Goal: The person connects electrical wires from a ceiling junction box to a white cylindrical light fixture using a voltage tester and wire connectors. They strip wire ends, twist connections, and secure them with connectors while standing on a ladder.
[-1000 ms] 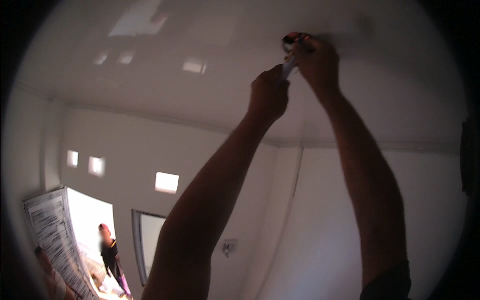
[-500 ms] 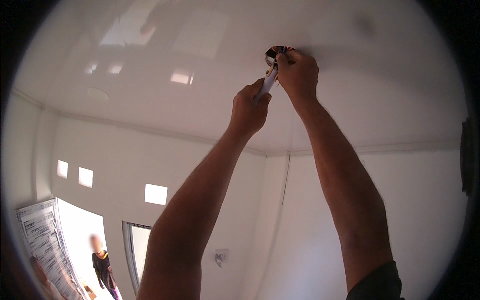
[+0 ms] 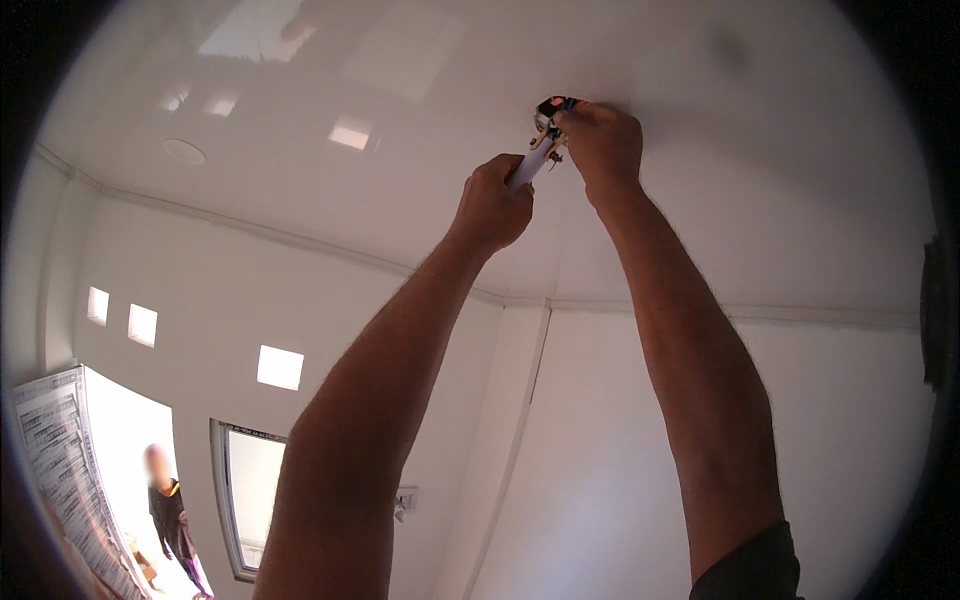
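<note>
Both my arms reach up to a round hole point(image 3: 546, 104) in the white ceiling. My left hand point(image 3: 492, 205) is closed around a slim white ceiling light point(image 3: 531, 168), seen nearly edge-on and tilted just below the hole. Small metal spring clips point(image 3: 556, 158) show at its upper end. My right hand point(image 3: 606, 148) is at the right rim of the hole, with thumb and forefinger pinched on thin wires point(image 3: 573, 103) that show reddish and dark. The fingertips cover part of the wires, so where they join the light cannot be seen.
A flat round disc point(image 3: 185, 151) sits on the ceiling to the left. On the far wall are small square openings point(image 3: 280, 367) and a framed window point(image 3: 250, 495). A person point(image 3: 172, 515) stands in the bright doorway at lower left, beside a printed sheet point(image 3: 75, 480).
The room has shifted left and slightly up in view. My left hand still holds the light, and my right hand still pinches at the hole. The clips show more plainly now.
</note>
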The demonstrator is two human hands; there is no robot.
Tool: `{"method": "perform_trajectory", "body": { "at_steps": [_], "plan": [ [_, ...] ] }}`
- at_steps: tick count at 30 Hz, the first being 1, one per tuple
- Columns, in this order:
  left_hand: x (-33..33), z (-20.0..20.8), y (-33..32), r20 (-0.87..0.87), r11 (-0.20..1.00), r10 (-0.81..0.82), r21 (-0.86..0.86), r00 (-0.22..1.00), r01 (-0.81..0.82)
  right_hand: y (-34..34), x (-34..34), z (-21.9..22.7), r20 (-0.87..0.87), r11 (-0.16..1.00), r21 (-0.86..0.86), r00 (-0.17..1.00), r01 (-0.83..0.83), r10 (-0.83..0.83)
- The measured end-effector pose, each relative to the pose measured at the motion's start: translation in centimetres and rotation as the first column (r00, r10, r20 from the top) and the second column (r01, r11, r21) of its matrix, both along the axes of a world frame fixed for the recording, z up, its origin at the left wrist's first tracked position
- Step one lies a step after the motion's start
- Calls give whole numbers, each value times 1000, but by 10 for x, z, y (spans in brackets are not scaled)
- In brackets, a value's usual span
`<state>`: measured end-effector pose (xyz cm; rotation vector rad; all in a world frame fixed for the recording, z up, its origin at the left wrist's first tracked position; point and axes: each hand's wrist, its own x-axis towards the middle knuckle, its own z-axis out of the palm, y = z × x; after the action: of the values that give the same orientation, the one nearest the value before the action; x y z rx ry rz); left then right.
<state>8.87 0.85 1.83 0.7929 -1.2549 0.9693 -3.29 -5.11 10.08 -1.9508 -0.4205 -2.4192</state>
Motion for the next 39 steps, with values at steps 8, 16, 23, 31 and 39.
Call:
{"method": "perform_trajectory", "body": {
  "at_steps": [8,16,23,31,39],
  "plan": [
    [0,5,-7,-60,999,-17,28,998,19,-4,2,-1,54,978,-111,984,177,-171],
    [10,5,-30,18,989,112,-102,994,-110,12,3,-12,64,996,-85,998,4,1],
    [23,9,-30,132,965,198,-203,971,-169,3,1,-5,218,981,-135,970,142,-110],
    [17,8,-8,107,996,53,70,993,-60,-3,-7,-4,178,974,-152,974,166,-139],
    [10,9,-5,63,994,10,108,998,-17,0,-19,2,36,968,-186,986,166,-162]
  ]
}}
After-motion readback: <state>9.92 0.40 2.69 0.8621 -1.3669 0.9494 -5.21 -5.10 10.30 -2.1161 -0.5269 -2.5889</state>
